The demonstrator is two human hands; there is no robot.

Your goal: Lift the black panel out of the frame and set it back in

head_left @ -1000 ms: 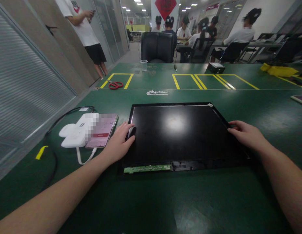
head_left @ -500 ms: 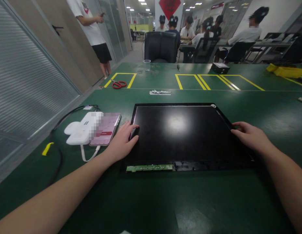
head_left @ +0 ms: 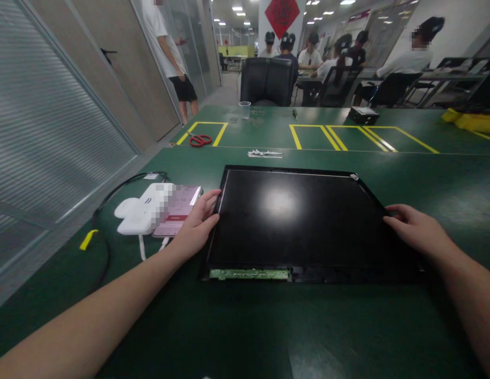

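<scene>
A black LCD display panel [head_left: 304, 226] lies in front of me over the green table, its glossy face up and reflecting a bright spot. Along its near edge runs a narrow green circuit board [head_left: 248, 275]. My left hand [head_left: 197, 221] grips the panel's left edge, thumb on the near side and fingers farther up. At the opposite edge, my right hand [head_left: 419, 229] pinches the frame between thumb and fingers. The fingertips under both edges are partly hidden. Close to my left hand is a phone [head_left: 180, 213] with a lit screen.
White cabled devices [head_left: 138, 216] lie left of the phone, with a black cable [head_left: 106, 258] beyond. Farther back are white strips [head_left: 264, 154], red-handled scissors [head_left: 200, 140], a clear cup [head_left: 244, 110], and a black box [head_left: 363, 115]. A person [head_left: 168, 47] stands back left; several others sit behind.
My left thumb has shifted from the panel's face to its left edge. The panel's tilt looks slightly different, its left side a little higher. The whole view has shifted slightly.
</scene>
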